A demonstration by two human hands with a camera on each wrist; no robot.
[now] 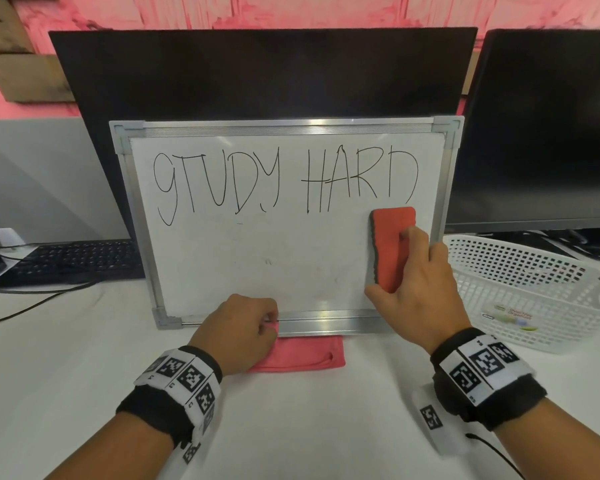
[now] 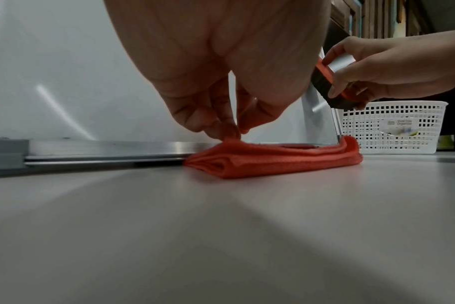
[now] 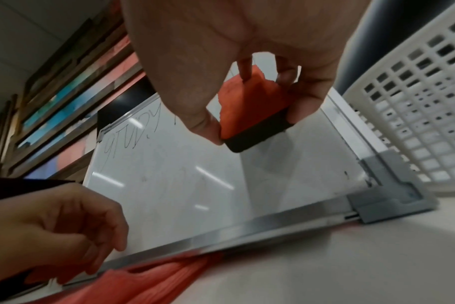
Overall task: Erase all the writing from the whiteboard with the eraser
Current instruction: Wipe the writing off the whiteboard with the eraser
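Note:
A framed whiteboard (image 1: 257, 265) leans upright against a dark monitor, with "STUDY HARD" (image 1: 222, 181) in black across its upper half. My right hand (image 1: 418, 285) grips a red eraser (image 1: 392, 233) with black felt (image 3: 257, 131). It holds the eraser upright at the board's right side, just under the letters "RD". The felt faces the board; whether it touches is unclear. My left hand (image 1: 246, 327) is at the bottom frame, its fingertips (image 2: 229, 133) pinching the top fold of a folded red cloth (image 2: 273, 162). The cloth lies on the table under the board's lower edge.
A white perforated basket (image 1: 534, 289) stands right of the board, close to my right wrist. A second dark monitor (image 1: 548, 133) stands behind it. A black keyboard (image 1: 70, 261) with cables lies to the left. The white table (image 1: 309, 427) stretches toward me.

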